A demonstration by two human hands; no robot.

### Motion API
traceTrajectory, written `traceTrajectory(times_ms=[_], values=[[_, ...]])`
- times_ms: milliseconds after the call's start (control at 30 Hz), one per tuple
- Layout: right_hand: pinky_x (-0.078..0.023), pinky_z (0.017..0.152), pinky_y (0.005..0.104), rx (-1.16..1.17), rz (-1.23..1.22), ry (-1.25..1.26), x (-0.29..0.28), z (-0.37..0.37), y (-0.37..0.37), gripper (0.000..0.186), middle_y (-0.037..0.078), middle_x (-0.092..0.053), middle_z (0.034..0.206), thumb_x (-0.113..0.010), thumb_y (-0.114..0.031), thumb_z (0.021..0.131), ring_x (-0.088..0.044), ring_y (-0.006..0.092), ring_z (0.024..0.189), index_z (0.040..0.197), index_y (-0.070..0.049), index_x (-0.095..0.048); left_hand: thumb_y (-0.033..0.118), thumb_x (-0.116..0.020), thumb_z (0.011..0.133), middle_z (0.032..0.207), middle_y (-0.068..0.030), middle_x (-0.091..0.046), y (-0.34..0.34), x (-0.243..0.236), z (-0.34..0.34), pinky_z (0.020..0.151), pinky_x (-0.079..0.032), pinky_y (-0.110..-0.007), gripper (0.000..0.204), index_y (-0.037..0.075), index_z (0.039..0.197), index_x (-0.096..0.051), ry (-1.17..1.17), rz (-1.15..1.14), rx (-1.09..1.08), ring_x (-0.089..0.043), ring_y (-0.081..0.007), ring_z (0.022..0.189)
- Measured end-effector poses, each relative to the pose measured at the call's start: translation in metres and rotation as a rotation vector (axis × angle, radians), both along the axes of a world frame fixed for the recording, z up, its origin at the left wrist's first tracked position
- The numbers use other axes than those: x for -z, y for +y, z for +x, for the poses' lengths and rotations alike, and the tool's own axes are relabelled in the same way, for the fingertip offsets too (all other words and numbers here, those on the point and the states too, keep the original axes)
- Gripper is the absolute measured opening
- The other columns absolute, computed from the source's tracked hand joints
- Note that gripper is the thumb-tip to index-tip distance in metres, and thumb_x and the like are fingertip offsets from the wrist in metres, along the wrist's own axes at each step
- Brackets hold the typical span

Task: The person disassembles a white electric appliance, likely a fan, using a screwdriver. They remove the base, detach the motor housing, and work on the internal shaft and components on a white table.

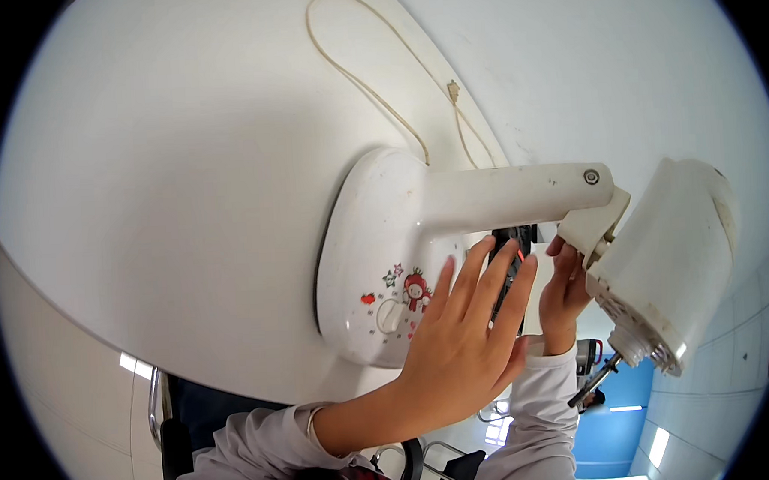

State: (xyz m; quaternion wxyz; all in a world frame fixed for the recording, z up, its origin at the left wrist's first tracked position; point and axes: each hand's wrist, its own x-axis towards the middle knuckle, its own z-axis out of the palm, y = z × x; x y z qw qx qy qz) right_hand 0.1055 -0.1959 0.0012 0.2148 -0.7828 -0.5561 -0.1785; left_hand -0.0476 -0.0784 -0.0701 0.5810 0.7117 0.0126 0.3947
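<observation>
A white desk fan without grille or blades stands on the white table; its rounded base (376,240) has a dial and red cartoon stickers. From the base a neck (520,193) reaches toward the right, ending in a hinge bracket (591,222) and the tilted motor housing (673,257). A bare metal shaft (595,380) sticks out of the housing. My left hand (466,339) hovers in front of the base, fingers spread and holding nothing. My right hand (565,296) has its fingers curled at the bracket, beside the housing; some fingertips are hidden there.
A pale power cord (352,77) with a plug (453,90) loops over the table (168,189) behind the base. A white wall (583,68) rises along the table's far right edge. Chair frames (156,404) show below the table, and a blue panel (620,418) at lower right.
</observation>
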Motion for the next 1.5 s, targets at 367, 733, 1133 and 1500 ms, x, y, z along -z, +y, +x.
traceTrajectory(times_ms=[367,733,1133,1500], values=[[-0.040,0.066,0.0221,0.267,0.126,-0.330,0.009,-0.001,-0.009,0.020,0.008,-0.058,0.094,-0.040,-0.009,0.098,-0.049,0.0094,0.079,0.105,0.003,-0.053,0.021,-0.055,0.083,0.145,-0.0246,-0.031,-0.019,0.020,0.000,0.103,-0.017,-0.068,0.051,0.004,0.131,-0.048,0.625,0.988,0.069,-0.023,-0.0474,0.134],[-0.041,0.063,0.0242,0.327,0.002,-0.154,-0.004,0.011,-0.044,0.019,0.008,-0.056,0.088,-0.037,-0.014,0.099,-0.047,0.0118,0.070,0.105,-0.003,-0.051,0.021,-0.056,0.082,0.144,-0.0192,-0.036,-0.019,0.020,0.002,0.099,-0.020,-0.071,0.047,0.008,0.126,-0.053,0.639,1.032,0.050,-0.027,-0.0461,0.133],[-0.047,0.059,0.0248,0.382,0.233,0.507,-0.047,0.074,0.010,0.018,0.006,-0.060,0.088,-0.045,-0.015,0.096,-0.055,0.0138,0.070,0.103,-0.004,-0.056,0.018,-0.059,0.078,0.139,-0.0162,-0.042,-0.035,0.029,0.003,0.098,-0.026,-0.070,0.045,0.009,0.123,-0.055,0.605,1.054,-0.113,-0.032,-0.0443,0.130],[-0.020,0.038,0.0170,-0.206,0.311,2.165,-0.016,-0.009,0.026,0.021,-0.006,-0.033,0.063,-0.043,-0.023,0.097,-0.026,0.0039,0.049,0.084,-0.010,-0.052,0.029,-0.072,0.069,0.137,-0.0044,-0.042,0.017,0.017,-0.024,0.106,-0.019,-0.062,0.060,0.021,0.126,-0.053,0.418,0.884,0.219,-0.030,-0.0322,0.134]])
